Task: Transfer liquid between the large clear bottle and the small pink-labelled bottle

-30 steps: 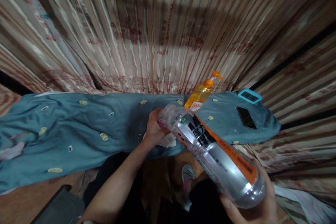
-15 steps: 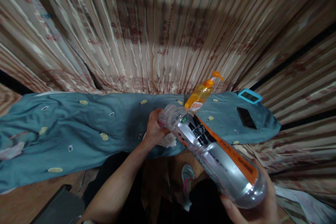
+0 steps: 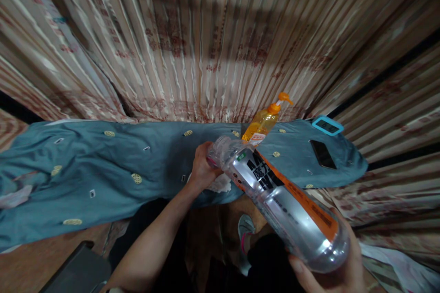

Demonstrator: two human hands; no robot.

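A large clear plastic bottle [image 3: 278,197] with a silver, black and orange label slants across the view, its mouth end up and to the left. My right hand [image 3: 338,265] is wrapped round its base from below. At the mouth end, my left hand [image 3: 202,167] is closed round a clear plastic container [image 3: 213,152] with a pinkish patch, touching the bottle's neck or overlapping it. My fingers and the bottle hide most of that container. Below my left hand lies crumpled white tissue [image 3: 220,184], partly covered.
A yellow pump bottle [image 3: 261,126] stands behind the large bottle. To the right are a blue-framed digital timer [image 3: 327,125] and a black phone [image 3: 322,154]. Teal patterned cloth [image 3: 113,160] covers the narrow surface, with a pleated curtain [image 3: 213,46] behind. A dark grey box [image 3: 79,270] stands lower left.
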